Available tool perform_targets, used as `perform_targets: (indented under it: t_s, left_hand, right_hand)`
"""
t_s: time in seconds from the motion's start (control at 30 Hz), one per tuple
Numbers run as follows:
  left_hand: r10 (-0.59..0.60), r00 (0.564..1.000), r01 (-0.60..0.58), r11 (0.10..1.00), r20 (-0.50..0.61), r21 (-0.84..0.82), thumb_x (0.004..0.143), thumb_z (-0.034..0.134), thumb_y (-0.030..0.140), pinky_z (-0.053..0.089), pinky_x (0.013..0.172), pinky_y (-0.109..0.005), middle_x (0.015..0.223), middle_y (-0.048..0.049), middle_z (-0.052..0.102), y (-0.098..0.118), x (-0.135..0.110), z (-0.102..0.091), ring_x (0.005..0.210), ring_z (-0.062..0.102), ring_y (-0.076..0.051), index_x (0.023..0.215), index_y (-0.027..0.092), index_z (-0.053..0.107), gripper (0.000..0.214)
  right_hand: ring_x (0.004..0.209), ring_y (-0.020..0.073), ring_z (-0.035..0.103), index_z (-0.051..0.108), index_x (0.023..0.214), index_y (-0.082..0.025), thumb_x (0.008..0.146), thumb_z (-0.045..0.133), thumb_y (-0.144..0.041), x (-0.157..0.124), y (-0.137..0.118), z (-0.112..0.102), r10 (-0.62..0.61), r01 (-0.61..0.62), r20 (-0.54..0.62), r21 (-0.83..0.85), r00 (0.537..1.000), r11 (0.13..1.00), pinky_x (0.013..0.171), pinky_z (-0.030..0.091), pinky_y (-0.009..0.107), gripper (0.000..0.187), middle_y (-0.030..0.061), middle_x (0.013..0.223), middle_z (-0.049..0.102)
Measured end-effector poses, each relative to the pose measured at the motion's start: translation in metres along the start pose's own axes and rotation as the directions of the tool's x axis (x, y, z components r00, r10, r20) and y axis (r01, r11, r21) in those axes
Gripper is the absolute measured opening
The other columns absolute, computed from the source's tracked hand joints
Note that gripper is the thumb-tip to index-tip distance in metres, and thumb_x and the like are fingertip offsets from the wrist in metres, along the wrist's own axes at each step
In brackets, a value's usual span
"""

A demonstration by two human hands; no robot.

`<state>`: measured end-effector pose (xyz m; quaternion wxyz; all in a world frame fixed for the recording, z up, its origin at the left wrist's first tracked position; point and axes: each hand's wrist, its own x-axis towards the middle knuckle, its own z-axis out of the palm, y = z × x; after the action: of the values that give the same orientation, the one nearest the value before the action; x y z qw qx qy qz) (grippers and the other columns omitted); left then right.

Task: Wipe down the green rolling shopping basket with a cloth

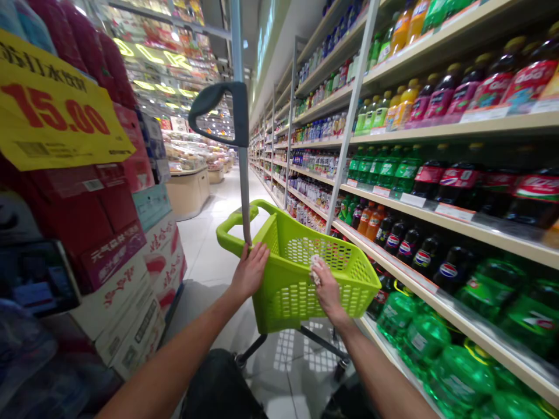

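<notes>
A lime-green plastic shopping cart [286,288] with perforated walls stands in front of me, its near long side toward my knees. My left hand [253,265] grips the cart's rim at the left corner, close to the base of the upright grey pole [243,186]. A dark grey loop handle [240,113] sits partway up that pole. My right hand [326,288] is closed around a crumpled white tissue [315,269] at the near rim, toward the cart's right part. Whether the tissue touches the plastic I cannot tell.
Shelves of bottled drinks [388,169] run along the right, with large green bottles [452,372] at the bottom. Stacked drink cartons [131,297] stand left under a yellow price sign [56,110]. Black wheels [342,368] rest on the tiled floor [198,250]. Display counters [187,195] stand farther down the aisle.
</notes>
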<state>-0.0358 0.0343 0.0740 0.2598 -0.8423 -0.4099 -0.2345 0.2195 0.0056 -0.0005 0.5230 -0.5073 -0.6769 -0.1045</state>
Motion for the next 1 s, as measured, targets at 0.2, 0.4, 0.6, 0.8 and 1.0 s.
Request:
perform_targets:
  t_s: [0.2,0.4,0.6,0.8,1.0]
  left_hand:
    - [-0.193,0.963,0.192,0.981,-0.186,-0.024,0.074,0.033,0.006,0.021,0.106,-0.042,0.133,-0.0120,0.043,-0.037,-0.016,-0.009,0.126,0.033,-0.020,0.126,0.010,0.040,0.053]
    - [-0.250,0.968,0.250,0.965,-0.005,0.080,0.067,0.033,0.003,0.018,0.105,-0.047,0.140,-0.0064,0.032,-0.057,-0.025,-0.016,0.132,0.021,-0.022,0.131,0.014,0.035,0.065]
    - [-0.295,0.955,0.295,0.954,-0.008,0.057,0.069,0.032,0.004,0.014,0.105,-0.050,0.140,-0.0092,0.031,-0.045,-0.024,-0.013,0.131,0.023,-0.022,0.132,0.011,0.033,0.063]
    - [-0.174,0.983,0.175,0.985,-0.063,-0.004,0.072,0.033,0.007,0.009,0.108,-0.046,0.139,-0.0115,0.032,-0.004,-0.021,-0.003,0.132,0.022,-0.021,0.132,0.009,0.031,0.060]
    - [-0.010,1.000,0.010,1.000,0.014,-0.019,0.074,0.033,0.008,0.009,0.107,-0.048,0.138,-0.0118,0.035,0.026,-0.020,0.011,0.130,0.025,-0.021,0.131,0.011,0.034,0.057]
  right_hand:
    - [0.126,0.0155,0.034,0.062,0.099,-0.022,0.085,0.043,-0.016,0.069,-0.115,0.063,-0.324,0.327,-0.049,0.208,0.945,0.922,0.105,0.031,0.040,0.025,0.0042,0.128,0.049]
    - [0.115,0.0155,0.047,0.063,0.098,-0.022,0.087,0.043,-0.019,-0.001,-0.104,0.099,-0.490,0.463,0.217,0.167,0.844,0.871,0.102,0.036,0.036,0.023,0.0037,0.112,0.061]
    - [0.121,0.0169,0.041,0.065,0.090,-0.020,0.086,0.043,-0.016,-0.027,-0.079,0.066,-0.485,0.467,0.155,0.138,0.861,0.873,0.101,0.037,0.039,0.022,0.0051,0.115,0.059]
    - [0.123,0.0151,0.039,0.062,0.099,-0.021,0.087,0.042,-0.016,-0.011,-0.055,0.042,-0.436,0.426,0.113,0.101,0.893,0.899,0.104,0.034,0.038,0.024,0.0049,0.117,0.059]
    - [0.125,0.0183,0.036,0.062,0.100,-0.022,0.086,0.042,-0.013,-0.031,-0.031,0.015,-0.404,0.399,0.135,0.067,0.905,0.915,0.103,0.032,0.046,0.026,0.0059,0.121,0.056]
